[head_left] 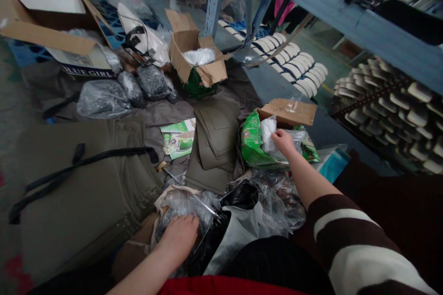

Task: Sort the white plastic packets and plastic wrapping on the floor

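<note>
My right hand (284, 141) reaches forward into a green-printed carton (252, 140) with an open cardboard flap (289, 111). Its fingers pinch a clear plastic packet (267, 132) at the carton's mouth. My left hand (180, 235) lies low and near, palm down on a crinkled clear plastic bag (180, 203) inside a small box by my knee. Its fingers are bent into the plastic; what lies under them is hidden. A thin metal rod (188, 191) lies across that bag.
A pile of olive fabric pieces (216, 143) lies between the two hands. Large olive fabric with black straps (79, 184) covers the left floor. Bags of dark small parts (138, 85), open cartons (195, 55), white shoe soles (297, 67) and a blue steel rack (346, 14) stand behind.
</note>
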`<action>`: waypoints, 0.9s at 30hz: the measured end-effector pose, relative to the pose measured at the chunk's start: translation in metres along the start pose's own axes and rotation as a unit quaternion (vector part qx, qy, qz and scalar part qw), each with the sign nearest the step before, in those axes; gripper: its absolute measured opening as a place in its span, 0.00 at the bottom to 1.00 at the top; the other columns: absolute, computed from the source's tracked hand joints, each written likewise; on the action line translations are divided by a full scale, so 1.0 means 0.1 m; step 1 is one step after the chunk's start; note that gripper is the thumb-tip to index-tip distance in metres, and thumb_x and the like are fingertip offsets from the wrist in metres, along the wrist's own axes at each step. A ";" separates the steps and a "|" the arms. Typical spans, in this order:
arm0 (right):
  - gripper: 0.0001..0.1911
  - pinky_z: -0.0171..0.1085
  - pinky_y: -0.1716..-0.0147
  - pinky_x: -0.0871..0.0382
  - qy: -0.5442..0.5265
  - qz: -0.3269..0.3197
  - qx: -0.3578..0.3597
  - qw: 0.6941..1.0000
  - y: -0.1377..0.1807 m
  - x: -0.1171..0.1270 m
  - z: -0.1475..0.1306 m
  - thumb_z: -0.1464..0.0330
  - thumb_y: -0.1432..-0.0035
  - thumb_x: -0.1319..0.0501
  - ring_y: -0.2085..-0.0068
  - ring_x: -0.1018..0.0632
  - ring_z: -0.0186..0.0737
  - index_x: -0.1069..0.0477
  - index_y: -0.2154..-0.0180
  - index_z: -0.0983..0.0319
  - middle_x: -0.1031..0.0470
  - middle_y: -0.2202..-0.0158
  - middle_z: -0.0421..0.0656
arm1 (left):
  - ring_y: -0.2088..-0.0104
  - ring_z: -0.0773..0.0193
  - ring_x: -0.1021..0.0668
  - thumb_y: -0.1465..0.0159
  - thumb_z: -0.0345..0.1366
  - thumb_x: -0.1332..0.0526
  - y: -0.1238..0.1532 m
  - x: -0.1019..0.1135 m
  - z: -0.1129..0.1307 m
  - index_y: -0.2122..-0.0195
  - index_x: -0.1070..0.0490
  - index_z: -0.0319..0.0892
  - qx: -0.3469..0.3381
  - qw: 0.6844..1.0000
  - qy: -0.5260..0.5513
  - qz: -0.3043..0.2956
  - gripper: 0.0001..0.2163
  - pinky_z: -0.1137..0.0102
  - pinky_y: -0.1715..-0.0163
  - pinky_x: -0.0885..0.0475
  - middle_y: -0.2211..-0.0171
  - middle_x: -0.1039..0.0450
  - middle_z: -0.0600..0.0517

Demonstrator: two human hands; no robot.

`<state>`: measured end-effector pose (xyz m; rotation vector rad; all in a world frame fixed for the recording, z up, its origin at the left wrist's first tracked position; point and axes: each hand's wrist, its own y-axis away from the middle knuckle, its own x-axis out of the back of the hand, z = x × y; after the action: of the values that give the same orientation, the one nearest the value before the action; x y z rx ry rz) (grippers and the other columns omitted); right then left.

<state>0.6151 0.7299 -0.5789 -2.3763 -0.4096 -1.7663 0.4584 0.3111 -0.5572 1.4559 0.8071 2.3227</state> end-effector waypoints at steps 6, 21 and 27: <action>0.11 0.39 0.66 0.37 -0.076 0.058 0.026 0.995 0.03 -0.12 0.09 0.64 0.49 0.49 0.68 0.30 0.42 0.32 0.69 0.62 0.27 0.69 0.47 | 0.56 0.50 0.26 0.41 0.28 0.52 -0.04 -0.01 0.00 0.54 0.31 0.38 -0.005 1.000 -0.017 -0.011 0.16 0.56 0.56 0.33 0.59 0.27 0.42; 0.20 0.42 0.52 0.37 -0.101 0.147 0.092 0.980 1.26 -0.26 0.79 0.63 0.41 0.53 0.53 0.30 0.42 0.36 0.50 0.64 0.30 0.55 0.50 | 0.56 0.51 0.25 0.39 0.30 0.53 -0.21 0.03 0.02 0.49 0.34 0.37 -0.010 0.996 -0.065 -0.053 0.19 0.57 0.56 0.32 0.57 0.27 0.42; 0.20 0.42 0.53 0.36 -0.078 0.022 -0.087 0.993 1.91 -0.64 1.23 0.64 0.42 0.55 0.55 0.28 0.44 0.32 0.55 0.66 0.28 0.57 0.51 | 0.56 0.51 0.26 0.39 0.31 0.54 -0.30 -0.05 0.03 0.47 0.35 0.36 -0.029 0.993 -0.090 -0.067 0.20 0.57 0.56 0.33 0.56 0.28 0.41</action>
<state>0.7687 0.5752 -0.6687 -2.6312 -0.2283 -1.6668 0.4619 0.3335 -0.5778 1.5119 0.7565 2.0655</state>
